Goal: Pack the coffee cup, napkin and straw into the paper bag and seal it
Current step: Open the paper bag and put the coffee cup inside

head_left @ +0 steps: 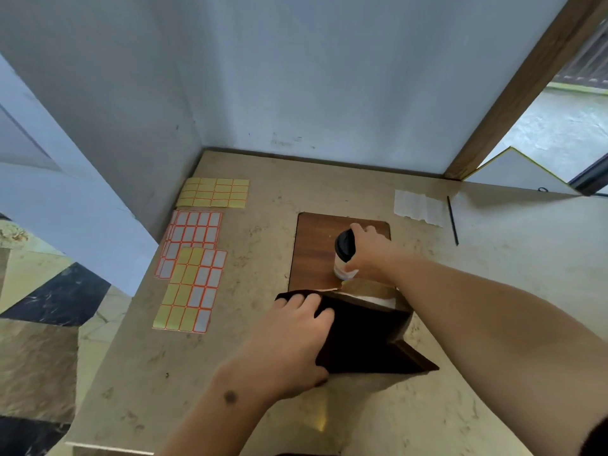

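Observation:
A white coffee cup (342, 268) with a black lid (344, 245) is tilted above a wooden board (316, 248); my right hand (371, 255) is wrapped around it, just beyond the bag's mouth. The dark brown paper bag (365, 337) stands open near the table's front, its pale inside showing at the top. My left hand (292, 337) grips the bag's left wall and rim, fingers curled over the edge. A white napkin (419, 207) lies flat at the back right, and a thin black straw (452, 220) lies just right of it.
Several sticker sheets lie on the left of the beige stone table (256, 373): a yellow one (214, 192) at the back and orange-bordered ones (192, 268) nearer. Walls close the back and left; a wooden door frame (513, 93) stands at the back right.

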